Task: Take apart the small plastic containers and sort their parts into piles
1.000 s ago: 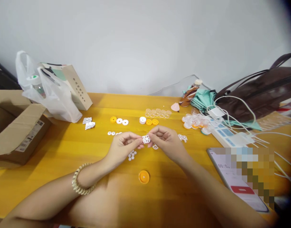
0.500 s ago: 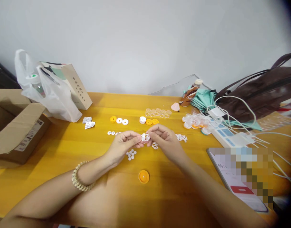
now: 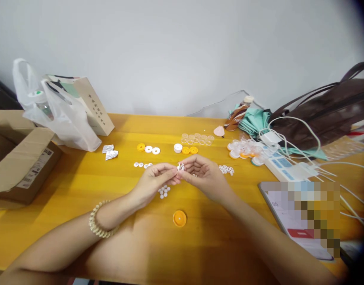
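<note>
Between the fingertips of both hands is a small white openwork plastic piece (image 3: 181, 167), partly covered by fingers. My left hand (image 3: 158, 180) pinches it from the left, and my right hand (image 3: 204, 172) closes on it from the right. Below the hands an orange round cap (image 3: 180, 218) lies open side up on the table. Small white discs (image 3: 164, 191) sit in a cluster by my left hand. More white openwork pieces (image 3: 226, 170) are to the right of my right hand. Several white discs with a mark (image 3: 138, 164) lie in a row, partly hidden by my left hand.
Orange and white rings (image 3: 148, 149) and caps (image 3: 185, 150) lie behind the hands, with clear rings (image 3: 197, 138) farther back. Foil pieces (image 3: 110, 152) are left. A cardboard box (image 3: 30, 170) and plastic bag (image 3: 69, 122) stand left; a power strip (image 3: 284, 166), cables and phone (image 3: 303, 229) are right.
My right hand has shifted slightly left and turned over the white piece, covering more of it. The loose openwork piece beneath is now mostly hidden. The view has tilted slightly.
</note>
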Motion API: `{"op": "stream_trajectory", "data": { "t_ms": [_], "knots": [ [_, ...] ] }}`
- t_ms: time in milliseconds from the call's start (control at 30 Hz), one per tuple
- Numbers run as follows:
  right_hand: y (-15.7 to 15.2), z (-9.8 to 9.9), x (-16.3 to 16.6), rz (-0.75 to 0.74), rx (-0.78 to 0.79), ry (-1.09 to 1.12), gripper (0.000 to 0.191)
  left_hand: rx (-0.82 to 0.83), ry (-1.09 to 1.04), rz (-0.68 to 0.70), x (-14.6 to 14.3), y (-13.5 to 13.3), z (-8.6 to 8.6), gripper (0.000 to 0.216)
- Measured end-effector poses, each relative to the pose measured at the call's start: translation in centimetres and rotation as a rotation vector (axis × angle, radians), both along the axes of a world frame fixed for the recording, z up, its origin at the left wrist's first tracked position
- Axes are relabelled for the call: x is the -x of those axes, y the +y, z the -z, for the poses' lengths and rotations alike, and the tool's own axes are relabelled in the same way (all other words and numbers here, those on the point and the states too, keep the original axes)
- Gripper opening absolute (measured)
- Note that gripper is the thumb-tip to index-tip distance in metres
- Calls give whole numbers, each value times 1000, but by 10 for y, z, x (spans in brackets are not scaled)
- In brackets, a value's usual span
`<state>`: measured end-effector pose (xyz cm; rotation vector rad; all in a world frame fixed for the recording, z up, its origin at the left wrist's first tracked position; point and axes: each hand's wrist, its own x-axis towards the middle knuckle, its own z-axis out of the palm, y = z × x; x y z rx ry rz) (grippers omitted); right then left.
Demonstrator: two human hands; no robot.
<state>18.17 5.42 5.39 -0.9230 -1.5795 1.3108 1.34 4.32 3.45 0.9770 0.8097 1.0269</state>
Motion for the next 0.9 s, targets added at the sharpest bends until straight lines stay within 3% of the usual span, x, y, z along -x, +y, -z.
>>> {"op": "stream_trajectory", "data": {
  "t_ms": [167,300,700,900],
  "knots": [
    [3,0,-2,3,152,27,21,-482,295,-31,7,-1,-3,43],
    [2,-2,-2,-48,212,56,21,-646,441,-40,13,-1,-5,26],
    [2,-3,-1,-42,203,49,22,-794,356,-105,11,5,6,25],
    [8,-9,-10,4,86,-58,18,-507,276,-97,8,5,1,22]
  ]
}}
